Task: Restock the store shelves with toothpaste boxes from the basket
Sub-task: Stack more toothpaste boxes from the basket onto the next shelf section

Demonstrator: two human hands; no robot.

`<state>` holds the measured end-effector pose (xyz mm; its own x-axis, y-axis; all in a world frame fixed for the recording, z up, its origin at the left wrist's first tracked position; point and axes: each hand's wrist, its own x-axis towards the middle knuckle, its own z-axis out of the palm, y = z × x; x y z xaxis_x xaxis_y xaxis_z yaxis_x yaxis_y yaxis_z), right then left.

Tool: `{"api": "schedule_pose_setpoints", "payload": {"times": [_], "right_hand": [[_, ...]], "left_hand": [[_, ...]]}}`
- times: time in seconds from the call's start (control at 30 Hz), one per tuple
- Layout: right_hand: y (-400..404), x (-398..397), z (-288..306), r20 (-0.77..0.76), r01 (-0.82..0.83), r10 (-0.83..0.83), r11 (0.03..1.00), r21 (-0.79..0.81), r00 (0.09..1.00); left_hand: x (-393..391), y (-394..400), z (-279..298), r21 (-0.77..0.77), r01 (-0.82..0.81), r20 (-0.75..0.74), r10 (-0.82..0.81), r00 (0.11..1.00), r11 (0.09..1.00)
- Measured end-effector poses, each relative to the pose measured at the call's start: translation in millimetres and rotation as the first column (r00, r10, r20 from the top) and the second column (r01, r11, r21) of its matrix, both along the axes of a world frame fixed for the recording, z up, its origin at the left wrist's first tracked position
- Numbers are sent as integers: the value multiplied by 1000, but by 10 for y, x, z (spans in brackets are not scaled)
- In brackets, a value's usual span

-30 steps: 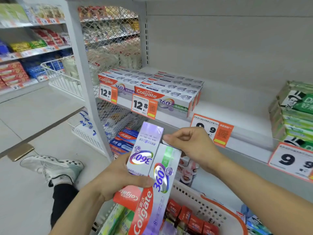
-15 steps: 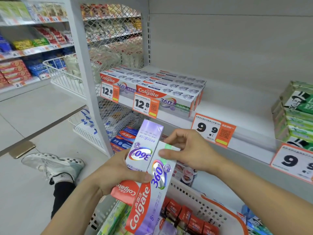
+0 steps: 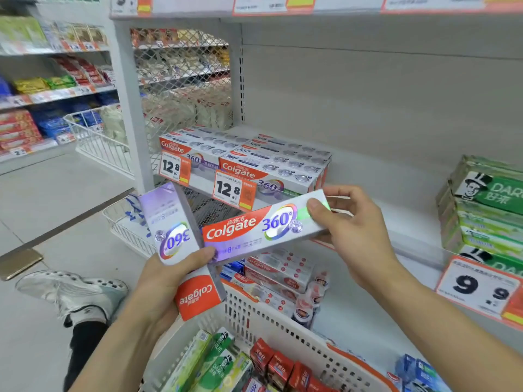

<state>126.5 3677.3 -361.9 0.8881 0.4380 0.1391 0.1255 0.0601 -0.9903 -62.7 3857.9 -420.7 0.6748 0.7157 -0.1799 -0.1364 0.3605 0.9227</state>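
A: What's nearest the fingers?

B: Under both wrists sits the white basket (image 3: 285,332), not yet emptied: I count at least 3 red boxes (image 3: 278,364) and about 3 green boxes (image 3: 215,360); more may lie hidden below.

A: And in the hands?

B: 2 Colgate 360 boxes. The left hand (image 3: 167,281) curls round the upside-down box (image 3: 181,250), thumb pressed across its face. The right hand (image 3: 356,233) pinches the far end of the level box (image 3: 266,226), thumb on front, fingers (image 3: 336,192) behind. The near end of that box touches the left thumb.

A: Beyond the fingertips?

B: Just past the right hand's box, the Colgate stack (image 3: 249,158) already fills the shelf (image 3: 373,210) in 2 rows behind 2 price tags (image 3: 230,190) reading 12.8. To the right of the fingers the shelf is bare as far as the green Darlie stack (image 3: 486,205).

A: So progress?

B: Midway, I judge. 2 in hand are not yet placed, and the basket is not done.
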Motion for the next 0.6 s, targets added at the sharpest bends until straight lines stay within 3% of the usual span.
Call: {"api": "schedule_pose_setpoints", "payload": {"times": [0.13,0.33,0.4,0.6], "right_hand": [[-55,-32,61,-30,-86,85,996,-17,996],[-210,-20,371,56,-277,291,945,-176,955],[-233,37,469,65,-252,258,964,-88,964],[33,382,615,-17,44,-41,975,218,999]], "left_hand": [[22,64,124,-3,-80,57,80,995,997],[124,254,342,53,-141,125,134,983,989],[215,262,425,61,-126,160,115,980,990],[632,81,635,135,-62,114,47,992,989]]}}
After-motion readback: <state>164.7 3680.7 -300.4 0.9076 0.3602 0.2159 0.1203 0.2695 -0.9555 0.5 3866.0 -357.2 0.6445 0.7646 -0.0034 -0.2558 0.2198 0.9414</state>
